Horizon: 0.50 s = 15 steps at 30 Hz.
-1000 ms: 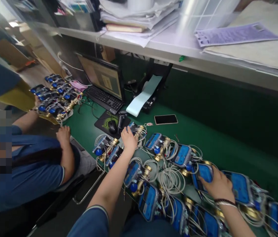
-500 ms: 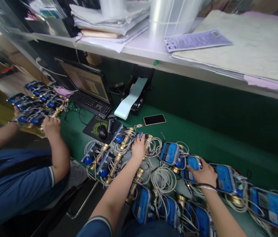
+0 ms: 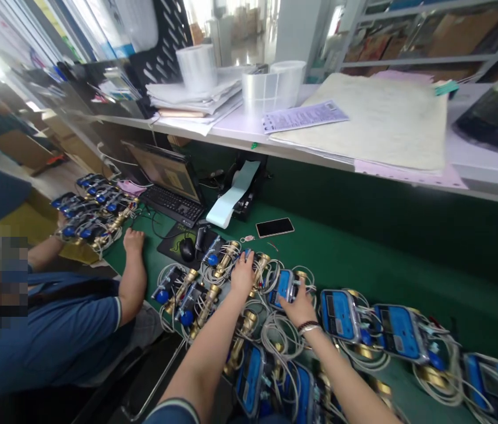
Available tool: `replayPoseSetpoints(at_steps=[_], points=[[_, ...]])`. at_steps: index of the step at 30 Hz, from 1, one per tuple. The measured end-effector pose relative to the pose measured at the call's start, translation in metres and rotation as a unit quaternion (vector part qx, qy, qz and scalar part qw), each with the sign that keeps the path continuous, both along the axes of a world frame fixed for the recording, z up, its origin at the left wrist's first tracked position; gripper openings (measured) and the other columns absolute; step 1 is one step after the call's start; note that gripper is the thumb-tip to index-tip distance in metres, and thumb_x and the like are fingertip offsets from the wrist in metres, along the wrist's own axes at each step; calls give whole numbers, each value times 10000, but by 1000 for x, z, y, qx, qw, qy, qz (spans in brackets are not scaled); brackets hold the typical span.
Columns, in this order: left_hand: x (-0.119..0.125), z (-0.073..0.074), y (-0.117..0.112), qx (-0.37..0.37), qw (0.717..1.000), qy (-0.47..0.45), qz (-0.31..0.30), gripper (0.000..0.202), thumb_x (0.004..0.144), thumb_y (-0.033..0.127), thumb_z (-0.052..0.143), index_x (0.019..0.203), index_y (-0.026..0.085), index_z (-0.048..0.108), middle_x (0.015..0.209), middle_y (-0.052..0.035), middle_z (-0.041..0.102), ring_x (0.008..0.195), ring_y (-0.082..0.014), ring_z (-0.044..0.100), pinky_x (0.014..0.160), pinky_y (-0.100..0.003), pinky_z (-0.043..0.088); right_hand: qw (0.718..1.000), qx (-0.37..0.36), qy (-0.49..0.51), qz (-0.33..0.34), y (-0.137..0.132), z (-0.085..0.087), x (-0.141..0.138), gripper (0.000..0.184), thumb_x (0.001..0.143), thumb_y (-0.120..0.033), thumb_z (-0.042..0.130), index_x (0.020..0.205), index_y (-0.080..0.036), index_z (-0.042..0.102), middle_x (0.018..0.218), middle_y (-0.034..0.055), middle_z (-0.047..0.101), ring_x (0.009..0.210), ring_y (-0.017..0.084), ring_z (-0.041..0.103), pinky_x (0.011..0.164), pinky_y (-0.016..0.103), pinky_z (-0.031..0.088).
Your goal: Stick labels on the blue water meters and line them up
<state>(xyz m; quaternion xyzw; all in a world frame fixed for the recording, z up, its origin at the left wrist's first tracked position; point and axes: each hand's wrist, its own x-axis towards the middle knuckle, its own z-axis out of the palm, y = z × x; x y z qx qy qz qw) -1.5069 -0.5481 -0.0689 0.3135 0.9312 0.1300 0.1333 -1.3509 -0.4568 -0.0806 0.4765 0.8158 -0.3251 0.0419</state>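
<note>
My left hand is closed over the top of a meter with brass pipe ends, whose body is mostly hidden beneath the fingers. To its right, my right hand grips a blue-faced meter by its right side, thumb in front and fingers behind. Brass meters with dark housings and blue knobs stand left of my left hand, one meter nearest the table edge. Coiled grey cables lie below my hands. Another blue-faced meter sits right of my right hand.
Further blue-faced meters stretch right. Behind are a phone, a label printer, a mouse, a keyboard and a monitor. A shelf overhangs the table. A co-worker's fist rests at left.
My right hand has moved left from one blue-faced meter to its left neighbour, which has shifted slightly left. The co-worker's near hand has left the meters. The view has tilted up.
</note>
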Motion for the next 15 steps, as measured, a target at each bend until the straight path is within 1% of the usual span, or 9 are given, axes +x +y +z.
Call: replayPoseSetpoints(at_steps=[2,3,4,6,8,10,12,14,15], points=[[-3,3,-2,4,1000,0,-6,628,807,72,486,1397,234,347,1433,-135,407,1206,-244,502,920,-341,483,1000,-13,15,10,-8,1,-1,898,792,-448,527,1456,-6,115,1142,250,561,915,324,652,791,400,484],[-4,5,-3,6,1000,-1,-9,627,803,84,507,1393,228,354,1425,-138,417,1203,-246,507,919,-339,484,999,-19,27,18,-7,2,2,880,786,-447,536,1448,-5,162,1131,241,578,908,317,654,787,393,489],[-4,8,-4,9,1000,-1,-12,623,796,96,531,1385,214,368,1412,-147,431,1202,-252,509,927,-344,480,998,-24,42,28,-3,5,7,828,782,-450,541,1430,-27,249,1113,214,604,903,302,656,788,377,494],[1,13,-7,19,1000,7,-13,579,797,106,539,1358,162,407,1395,-180,438,1234,-275,479,989,-387,438,996,-20,73,40,14,12,28,631,793,-453,517,1323,-116,463,1081,138,649,928,265,649,823,342,494],[18,18,-8,35,999,20,-16,491,837,102,465,1327,103,436,1392,-211,426,1295,-291,406,1067,-446,351,996,14,92,14,37,20,59,494,809,-428,463,1210,-156,565,1135,115,641,1050,264,599,925,352,450],[45,21,-5,56,997,23,-48,435,881,124,395,1312,104,454,1394,-189,431,1334,-269,352,1110,-452,290,993,65,84,-50,59,24,93,558,798,-411,437,1248,-91,519,1278,182,542,1225,321,462,1040,436,337],[76,19,1,73,991,7,-111,428,890,218,455,1315,167,464,1392,-128,457,1329,-239,365,1111,-406,310,988,88,58,-112,74,23,120,706,784,-452,434,1315,12,413,1339,273,446,1288,388,366,1054,516,282],[101,15,9,78,983,-14,-164,520,829,282,589,1328,217,459,1440,-102,409,1333,-258,364,1088,-393,352,987,72,33,-141,80,15,134,792,781,-524,430,1323,51,379,1299,311,463,1239,413,424,991,524,356],[109,12,12,76,981,-23,-178,570,799,273,631,1337,225,451,1474,-107,358,1343,-281,347,1078,-402,365,988,57,25,-143,80,11,136,793,778,-552,436,1307,37,403,1255,299,508,1186,402,485,947,499,407]])
